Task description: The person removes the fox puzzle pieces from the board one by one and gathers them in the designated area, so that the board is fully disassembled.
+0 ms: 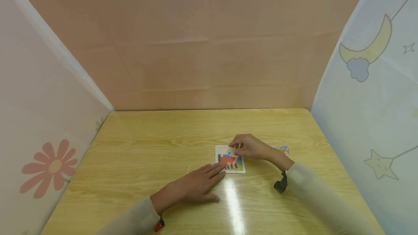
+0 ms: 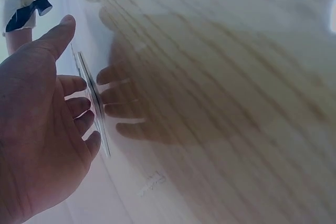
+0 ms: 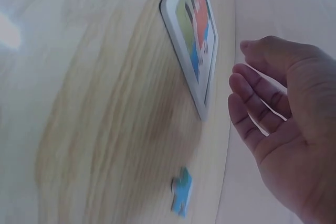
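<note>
A small white-framed jigsaw puzzle board lies flat on the table, showing an orange-red four-legged animal against blue and green. My left hand lies palm down, its outstretched fingertips on the board's near-left edge. In the left wrist view those fingers reach the board's thin side. Over the far right corner of the board hovers my right hand, fingers loosely bent. The right wrist view shows nothing between the thumb and fingers of that hand.
Loose jigsaw pieces lie right of the board, partly hidden behind my right wrist; a blue piece shows in the right wrist view. The wooden table meets an orange-brown backdrop behind and printed fabric walls at both sides.
</note>
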`<state>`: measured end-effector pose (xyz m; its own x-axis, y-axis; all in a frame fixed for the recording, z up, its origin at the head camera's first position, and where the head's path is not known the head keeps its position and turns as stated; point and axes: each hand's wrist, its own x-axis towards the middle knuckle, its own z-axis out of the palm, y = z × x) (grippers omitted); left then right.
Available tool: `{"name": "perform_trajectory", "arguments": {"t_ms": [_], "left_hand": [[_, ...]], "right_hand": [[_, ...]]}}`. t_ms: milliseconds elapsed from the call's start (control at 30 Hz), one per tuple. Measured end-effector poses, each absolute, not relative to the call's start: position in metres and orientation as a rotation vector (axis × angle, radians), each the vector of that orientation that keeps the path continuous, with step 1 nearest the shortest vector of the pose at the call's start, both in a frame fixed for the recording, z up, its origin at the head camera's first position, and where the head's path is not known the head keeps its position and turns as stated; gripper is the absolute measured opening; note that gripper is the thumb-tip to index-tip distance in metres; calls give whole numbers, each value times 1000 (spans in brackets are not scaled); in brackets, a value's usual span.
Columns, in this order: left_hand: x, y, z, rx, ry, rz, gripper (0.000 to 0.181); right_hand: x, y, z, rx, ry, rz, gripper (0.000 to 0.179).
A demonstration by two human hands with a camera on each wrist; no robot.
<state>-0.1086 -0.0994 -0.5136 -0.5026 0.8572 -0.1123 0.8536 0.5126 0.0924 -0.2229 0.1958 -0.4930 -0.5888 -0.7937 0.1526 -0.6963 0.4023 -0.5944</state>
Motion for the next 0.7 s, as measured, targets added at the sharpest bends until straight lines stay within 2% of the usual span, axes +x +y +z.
{"name": "perform_trajectory", "arguments": {"t_ms": [700], "left_hand": [[-108,-103,-513,1491,2596,54,84]], "right_hand": [[-215,163,-505,-1264,2501,-932,22]]}}
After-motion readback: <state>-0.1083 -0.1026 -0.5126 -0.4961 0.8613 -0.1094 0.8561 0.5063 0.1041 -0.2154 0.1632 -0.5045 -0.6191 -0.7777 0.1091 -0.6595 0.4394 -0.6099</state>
